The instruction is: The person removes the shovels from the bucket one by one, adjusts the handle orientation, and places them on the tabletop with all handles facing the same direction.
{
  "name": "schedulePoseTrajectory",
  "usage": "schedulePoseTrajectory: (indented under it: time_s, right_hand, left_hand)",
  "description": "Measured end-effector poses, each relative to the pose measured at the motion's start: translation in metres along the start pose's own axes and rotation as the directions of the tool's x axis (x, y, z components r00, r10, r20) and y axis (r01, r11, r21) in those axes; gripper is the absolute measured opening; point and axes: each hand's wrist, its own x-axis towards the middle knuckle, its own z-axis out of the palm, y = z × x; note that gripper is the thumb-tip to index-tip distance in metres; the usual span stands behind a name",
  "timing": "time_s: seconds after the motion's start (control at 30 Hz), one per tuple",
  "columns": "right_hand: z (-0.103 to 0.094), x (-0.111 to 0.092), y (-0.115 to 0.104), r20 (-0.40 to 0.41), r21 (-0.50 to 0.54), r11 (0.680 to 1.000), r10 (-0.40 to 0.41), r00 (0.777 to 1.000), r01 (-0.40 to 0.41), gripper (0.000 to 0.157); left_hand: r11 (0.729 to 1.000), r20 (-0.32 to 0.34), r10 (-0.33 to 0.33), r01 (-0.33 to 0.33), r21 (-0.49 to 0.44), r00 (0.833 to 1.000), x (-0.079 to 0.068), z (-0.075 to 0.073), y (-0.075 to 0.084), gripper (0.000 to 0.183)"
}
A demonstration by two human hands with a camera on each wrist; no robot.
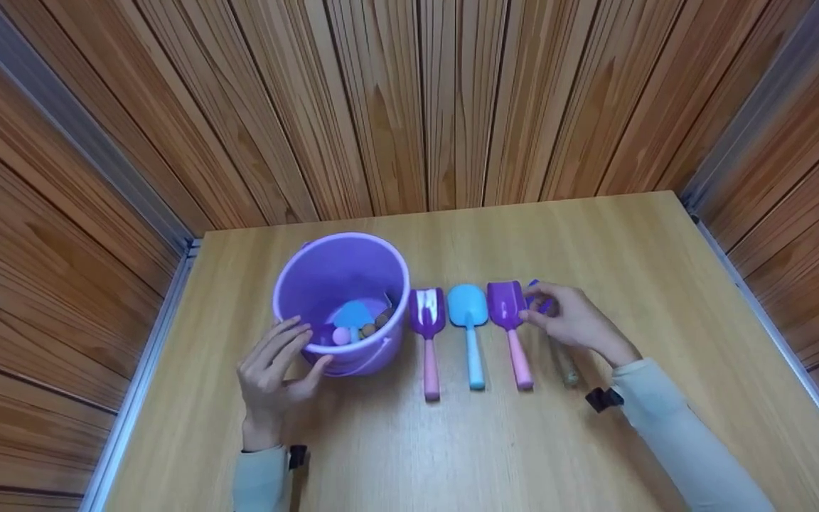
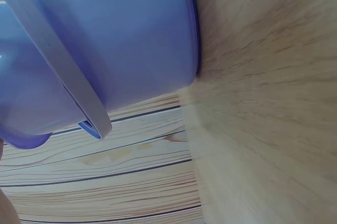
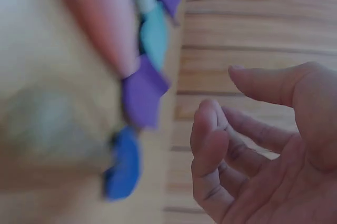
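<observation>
My left hand [image 1: 271,370] is nearest, fingers loosely spread on the rim of the upright bucket [image 1: 342,274] — presumably steadying it. My right hand [image 1: 576,320], thumb and fingers apart, holds nothing beside the blue-headed tool [image 3: 125,166]. Scoop [image 1: 506,306], blue shovel [image 1: 468,306] and fork [image 1: 429,313] line the bench [image 1: 452,455], handles my way — easy to grab, I'd say. Beyond: plank wall [image 1: 445,107].

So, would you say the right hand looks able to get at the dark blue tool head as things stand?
Probably yes: the right hand is close by, its thumb and fingers apart and holding nothing, and the right wrist view shows nothing lying over the dark blue tool head.
</observation>
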Motion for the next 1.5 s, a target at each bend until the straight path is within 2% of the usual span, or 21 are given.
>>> schedulePoseTrajectory:
  time_s: [0.17, 0.4, 0.67, 0.77, 0.97, 1.03, 1.17, 1.37, 1.5]
  right_hand:
    - [0.006, 0.021, -0.04, 0.036, -0.006, 0.99, -0.138, 0.99, 0.138, 0.041]
    - [0.022, 0.047, -0.086, 0.081, 0.067, 0.973, -0.227, 0.97, 0.222, 0.042]
    - [0.043, 0.075, -0.142, 0.034, 0.065, 0.931, -0.363, 0.931, 0.36, 0.029]
    - [0.055, 0.082, -0.165, 0.033, 0.033, 0.911, -0.412, 0.911, 0.411, 0.025]
    - [0.081, 0.095, -0.199, 0.054, -0.116, 0.862, -0.49, 0.87, 0.493, 0.024]
    - [0.09, 0.1, -0.206, 0.086, -0.149, 0.854, -0.492, 0.866, 0.499, 0.025]
    - [0.104, 0.109, -0.218, 0.168, -0.222, 0.848, -0.453, 0.876, 0.481, 0.03]
    - [0.122, 0.123, -0.224, 0.272, -0.312, 0.848, -0.353, 0.895, 0.429, 0.04]
    - [0.134, 0.129, -0.224, 0.31, -0.385, 0.85, -0.247, 0.918, 0.359, 0.042]
  left_hand:
    - [1.0, -0.013, 0.017, -0.017, -0.005, 1.0, -0.001, -0.001, -0.001, 0.051]
    - [0.997, -0.063, 0.046, -0.049, -0.054, 0.997, 0.003, -0.001, 0.002, 0.048]
    - [0.996, -0.071, 0.05, -0.054, -0.066, 0.996, 0.005, -0.002, 0.002, 0.045]
    - [0.996, -0.064, 0.05, -0.054, -0.066, 0.997, 0.005, -0.003, 0.002, 0.044]
    - [0.997, -0.04, 0.046, -0.048, -0.06, 0.998, 0.003, -0.003, 0.0, 0.045]
    - [0.997, -0.034, 0.04, -0.042, -0.06, 0.999, 0.002, -0.004, -0.001, 0.046]
    - [0.997, -0.021, 0.033, -0.034, -0.065, 0.999, 0.002, -0.005, -0.002, 0.047]
    - [0.998, -0.017, 0.021, -0.022, -0.064, 1.0, 0.001, -0.005, -0.002, 0.048]
    - [0.998, -0.009, 0.009, -0.009, -0.059, 1.0, 0.001, -0.005, -0.001, 0.048]
